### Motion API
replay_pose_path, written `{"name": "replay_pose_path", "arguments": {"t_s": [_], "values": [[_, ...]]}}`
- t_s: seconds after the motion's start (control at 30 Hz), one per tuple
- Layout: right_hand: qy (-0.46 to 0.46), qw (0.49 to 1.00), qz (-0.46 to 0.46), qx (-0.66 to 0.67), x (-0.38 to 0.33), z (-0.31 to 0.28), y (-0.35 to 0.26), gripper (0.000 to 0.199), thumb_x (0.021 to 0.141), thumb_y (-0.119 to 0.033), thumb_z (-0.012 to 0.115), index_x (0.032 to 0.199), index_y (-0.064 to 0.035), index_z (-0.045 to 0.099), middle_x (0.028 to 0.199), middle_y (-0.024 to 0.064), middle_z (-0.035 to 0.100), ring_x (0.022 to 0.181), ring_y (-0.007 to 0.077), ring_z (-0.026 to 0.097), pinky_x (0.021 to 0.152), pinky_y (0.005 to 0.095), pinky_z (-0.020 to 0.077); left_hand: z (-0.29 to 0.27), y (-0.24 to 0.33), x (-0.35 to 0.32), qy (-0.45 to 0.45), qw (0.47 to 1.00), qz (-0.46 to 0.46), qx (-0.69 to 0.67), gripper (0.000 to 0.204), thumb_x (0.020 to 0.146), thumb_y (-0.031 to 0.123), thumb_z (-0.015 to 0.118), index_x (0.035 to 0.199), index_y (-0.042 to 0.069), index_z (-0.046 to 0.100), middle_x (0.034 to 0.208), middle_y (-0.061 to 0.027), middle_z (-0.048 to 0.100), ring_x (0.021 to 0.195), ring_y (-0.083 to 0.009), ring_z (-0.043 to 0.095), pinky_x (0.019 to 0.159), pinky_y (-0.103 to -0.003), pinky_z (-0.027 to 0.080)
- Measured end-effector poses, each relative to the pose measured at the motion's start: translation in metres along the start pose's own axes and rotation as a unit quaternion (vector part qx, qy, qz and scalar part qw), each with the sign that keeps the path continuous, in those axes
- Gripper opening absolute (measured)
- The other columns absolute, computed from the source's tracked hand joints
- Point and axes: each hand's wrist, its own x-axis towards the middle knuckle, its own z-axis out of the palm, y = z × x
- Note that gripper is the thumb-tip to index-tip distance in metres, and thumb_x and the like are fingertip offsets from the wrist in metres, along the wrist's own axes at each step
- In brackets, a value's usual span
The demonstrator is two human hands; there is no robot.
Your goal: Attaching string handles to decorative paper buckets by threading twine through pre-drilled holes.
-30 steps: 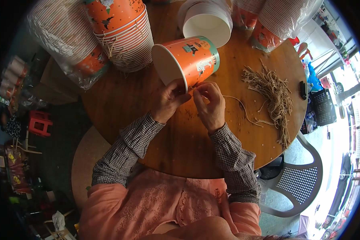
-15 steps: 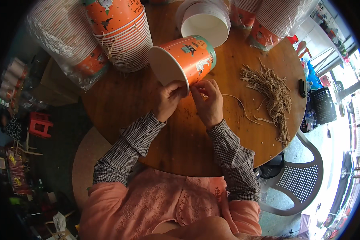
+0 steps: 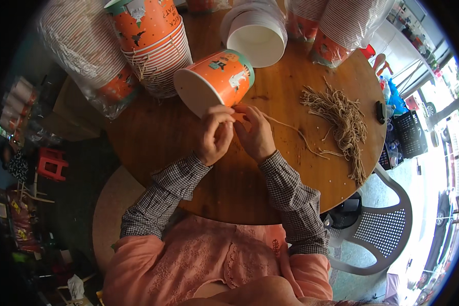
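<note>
An orange paper bucket [image 3: 217,76] with a green base band lies on its side on the round wooden table, its white mouth facing left toward me. My left hand [image 3: 215,136] is closed at the near edge of the rim, thumb and fingers pinched together; what they grip is hidden. Touching its fingertips, my right hand [image 3: 256,133] pinches a thin tan cord [image 3: 302,136] beside the bucket's wall. The cord trails rightward over the wood toward a loose pile of similar cords [image 3: 344,122].
Nested orange buckets [image 3: 160,61] with cord handles stand at the far left, beside plastic-wrapped stacks [image 3: 81,51]. A white-mouthed stack [image 3: 257,45] lies behind, with more wrapped buckets [image 3: 336,35] at far right. A grey chair [image 3: 380,232] stands by the table's right edge [image 3: 362,178].
The bucket has shifted left and slightly lower. My left hand has let go of the rim and now meets the right hand's fingertips just below it. The right hand has moved a little left.
</note>
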Motion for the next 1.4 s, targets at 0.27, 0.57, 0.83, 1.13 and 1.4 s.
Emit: {"name": "replay_pose_path", "arguments": {"t_s": [0.27,0.57,0.83,1.13,1.4], "values": [[0.035,0.995,0.076,0.051,0.000,-0.017,-0.007,0.021,0.082,-0.002,0.060,0.104,-0.0022,0.059,0.086,0.0142,0.063,0.074,0.0271,0.064,0.067,0.0330,0.0518,0.019,-0.015,0.031,-0.001,0.989,-0.131,-0.072,0.011,0.092,0.008,0.057,0.100,0.001,0.062,0.087,-0.0091,0.065,0.077,-0.0176,0.063,0.068,-0.028,0.051],[0.096,0.990,-0.053,-0.084,0.006,-0.041,-0.018,0.008,0.083,-0.004,0.065,0.091,-0.0050,0.065,0.092,0.0106,0.060,0.077,0.0259,0.063,0.065,0.0323,0.0518,0.027,-0.024,0.020,-0.016,0.945,-0.275,-0.180,0.011,0.092,0.006,0.058,0.099,0.000,0.065,0.082,-0.0052,0.065,0.067,-0.0098,0.061,0.059,-0.022,0.051],[0.102,0.990,-0.058,-0.078,0.013,-0.041,-0.012,0.010,0.082,-0.003,0.065,0.091,-0.0052,0.066,0.094,0.0101,0.061,0.078,0.0258,0.063,0.065,0.0327,0.0524,0.027,-0.026,0.018,-0.115,0.980,-0.125,-0.107,0.009,0.089,0.007,0.062,0.093,-0.001,0.064,0.077,-0.0006,0.061,0.068,-0.0082,0.059,0.057,-0.022,0.047],[0.051,0.951,0.201,0.230,0.007,-0.045,0.000,0.018,0.090,-0.016,0.065,0.096,0.0009,0.063,0.078,0.0012,0.063,0.069,0.0058,0.057,0.062,0.0208,0.0467,0.018,-0.020,0.020,-0.038,0.866,-0.366,-0.338,0.018,0.093,0.015,0.061,0.095,-0.003,0.064,0.077,0.0012,0.060,0.067,-0.0033,0.052,0.061,-0.019,0.044],[0.004,0.902,0.257,0.348,0.004,-0.034,-0.003,0.018,0.088,-0.017,0.068,0.095,-0.0003,0.066,0.079,-0.0025,0.062,0.069,0.0043,0.052,0.063,0.0193,0.0429,0.017,-0.018,0.022,-0.033,0.852,-0.360,-0.379,0.018,0.093,0.014,0.060,0.096,-0.003,0.063,0.074,0.0016,0.058,0.066,-0.0046,0.051,0.060,-0.019,0.043]]}}
